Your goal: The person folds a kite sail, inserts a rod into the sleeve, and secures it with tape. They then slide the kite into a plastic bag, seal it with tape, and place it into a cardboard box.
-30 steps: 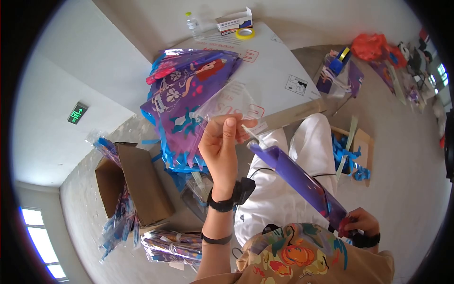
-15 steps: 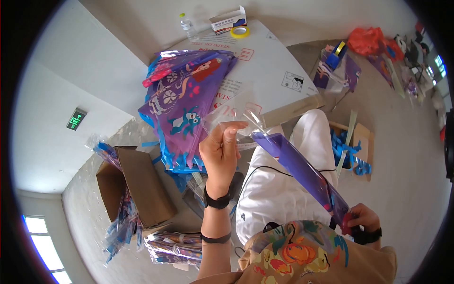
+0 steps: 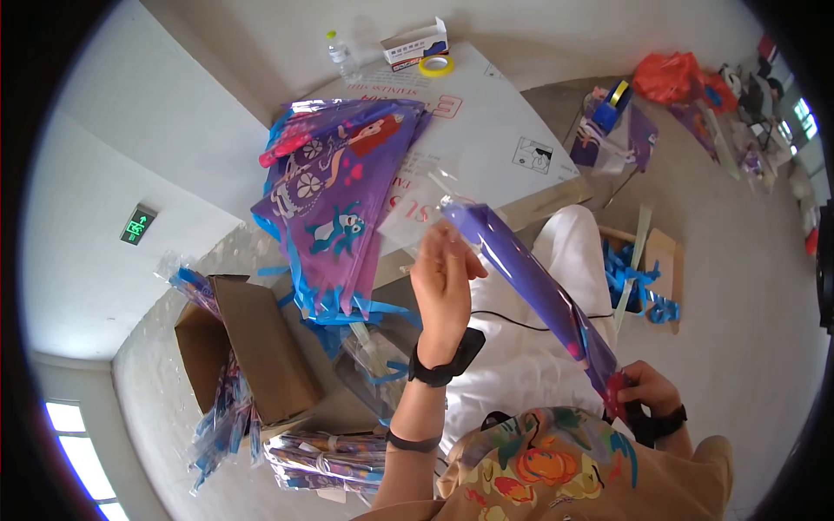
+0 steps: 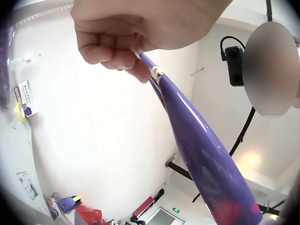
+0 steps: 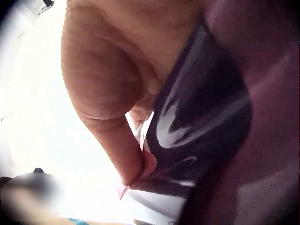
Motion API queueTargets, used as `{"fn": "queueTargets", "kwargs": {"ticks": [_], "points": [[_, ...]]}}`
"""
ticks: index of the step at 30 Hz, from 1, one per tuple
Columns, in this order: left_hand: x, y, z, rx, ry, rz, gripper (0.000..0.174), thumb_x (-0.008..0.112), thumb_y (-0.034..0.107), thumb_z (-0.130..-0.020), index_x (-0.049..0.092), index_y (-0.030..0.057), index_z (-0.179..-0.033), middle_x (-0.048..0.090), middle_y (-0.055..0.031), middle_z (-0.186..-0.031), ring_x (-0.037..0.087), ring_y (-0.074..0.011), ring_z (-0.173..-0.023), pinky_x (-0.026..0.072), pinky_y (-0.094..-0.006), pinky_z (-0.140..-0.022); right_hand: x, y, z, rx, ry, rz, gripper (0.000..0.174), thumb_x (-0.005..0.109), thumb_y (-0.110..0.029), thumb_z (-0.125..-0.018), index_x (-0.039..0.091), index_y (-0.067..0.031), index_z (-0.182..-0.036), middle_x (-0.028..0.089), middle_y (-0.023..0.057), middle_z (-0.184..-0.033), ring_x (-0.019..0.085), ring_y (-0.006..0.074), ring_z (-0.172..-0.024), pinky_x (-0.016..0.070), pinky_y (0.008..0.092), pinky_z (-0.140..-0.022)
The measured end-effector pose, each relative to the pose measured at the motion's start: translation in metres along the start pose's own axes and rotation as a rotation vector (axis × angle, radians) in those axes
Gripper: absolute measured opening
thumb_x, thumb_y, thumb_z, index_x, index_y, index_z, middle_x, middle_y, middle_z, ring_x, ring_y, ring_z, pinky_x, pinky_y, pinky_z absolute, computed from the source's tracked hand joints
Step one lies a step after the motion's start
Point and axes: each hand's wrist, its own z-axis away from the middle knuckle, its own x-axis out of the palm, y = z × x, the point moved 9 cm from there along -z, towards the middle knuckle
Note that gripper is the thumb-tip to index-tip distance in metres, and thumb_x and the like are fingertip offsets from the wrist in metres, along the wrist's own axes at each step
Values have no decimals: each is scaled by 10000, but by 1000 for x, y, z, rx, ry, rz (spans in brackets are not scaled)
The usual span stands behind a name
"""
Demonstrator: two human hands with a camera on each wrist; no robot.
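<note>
A rolled purple kite (image 3: 532,282) with glossy film slants across the lap, its far end raised over the knees. My right hand (image 3: 653,391) grips its near, pinkish-red end close to the body. In the right wrist view the thumb and palm of that right hand (image 5: 105,79) press against the shiny dark purple sheet. My left hand (image 3: 445,282) is at the far end, blurred in the head view, with thin pale tips sticking out above it. The left wrist view shows its curled fingers (image 4: 110,58) against the narrow end of the purple roll (image 4: 201,136).
Flat purple kites (image 3: 347,187) with blue tails lie on a large white printed box (image 3: 486,113). A brown carton (image 3: 265,347) and wrapped bundles (image 3: 326,460) stand at left. At right are a small carton (image 3: 667,269) with blue ribbons and a blue tape dispenser (image 3: 611,108).
My left hand has left the clear film it pinched beyond the tip and shifted right, to the roll's side. The kite's far end has risen and swung left. The right hand keeps its grip.
</note>
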Motion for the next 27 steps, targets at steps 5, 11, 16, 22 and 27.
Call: {"fn": "queueTargets", "kwargs": {"ticks": [5, 11, 16, 22, 27], "points": [[9, -6, -11, 86, -112, -164, 124, 528, 20, -963, 596, -66, -905, 616, -89, -716, 587, -147, -624, 482, -295, -603, 0, -5, -19, 0, -39, -3, 258, 697, -88, -833, 649, 84, -1020, 701, 170, -845, 707, 272, -755, 569, 385, -733], [36, -29, -11, 38, -283, -493, 110, 610, 78, -869, 613, -21, -820, 611, -194, -698, 602, -332, -616, 457, -394, -574, 3, -60, -46, -67, 130, 137, 227, 695, -94, -861, 652, 63, -1019, 702, 119, -856, 694, 198, -756, 551, 316, -731], [84, -47, -25, 62, -415, -612, 146, 632, 121, -849, 615, -24, -840, 581, -217, -712, 569, -419, -671, 449, -436, -608, 21, -159, -72, -373, 236, 286, 201, 666, -121, -907, 664, 15, -1055, 695, 48, -851, 652, 114, -756, 498, 245, -700], [146, 76, -76, 659, -372, -389, 57, 628, 5, -804, 612, -13, -856, 562, -164, -811, 560, -377, -791, 454, -408, -664, 25, -293, -71, -985, 201, 44, 248, 635, -135, -947, 642, 6, -1152, 710, 83, -935, 693, 149, -789, 559, 287, -717], [148, -29, -120, 253, -488, -440, 68, 619, 35, -843, 643, -23, -869, 610, -154, -767, 607, -262, -694, 455, -372, -625, -1, -300, -129, -821, 241, -7, 234, 681, -178, -927, 660, 6, -1071, 706, 72, -892, 693, 147, -760, 567, 290, -687]]}}
